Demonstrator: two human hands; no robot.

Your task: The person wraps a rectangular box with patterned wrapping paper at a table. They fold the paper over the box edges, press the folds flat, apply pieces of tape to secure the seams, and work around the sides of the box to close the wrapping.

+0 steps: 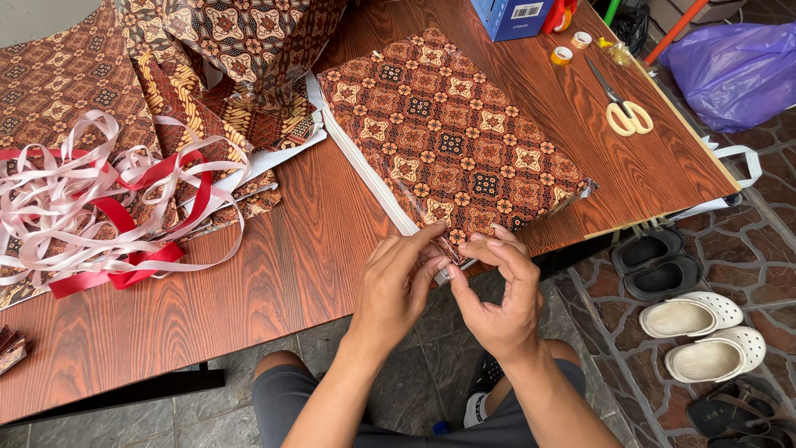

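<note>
Left hand (396, 286) and right hand (497, 290) meet at the near corner of a flat parcel (452, 137) wrapped in brown patterned paper, which lies on a wooden table (290, 265) and juts slightly past its near edge. The left fingers (423, 241) are drawn narrow, thumb and forefinger pinching the wrapping at the corner. The right fingers (502, 241) are likewise close together, curled over the same corner and touching the paper just beside the left fingertips. A strip of clear film shows along the parcel's edge just beyond the left fingertips.

Well to the left of the left fingers lies a tangle of ribbons (99, 207), pink and red, on loose sheets of the same paper (75, 75). Far beyond the right fingers, near the table's far edge, lie scissors (622, 108) with pale handles and two tape rolls (564, 54); a blue box (510, 17) stands beyond the parcel. On the floor to the right of the right hand are white clogs (701, 332) and dark sandals (659, 261); a purple bag (738, 70) lies farther off.
</note>
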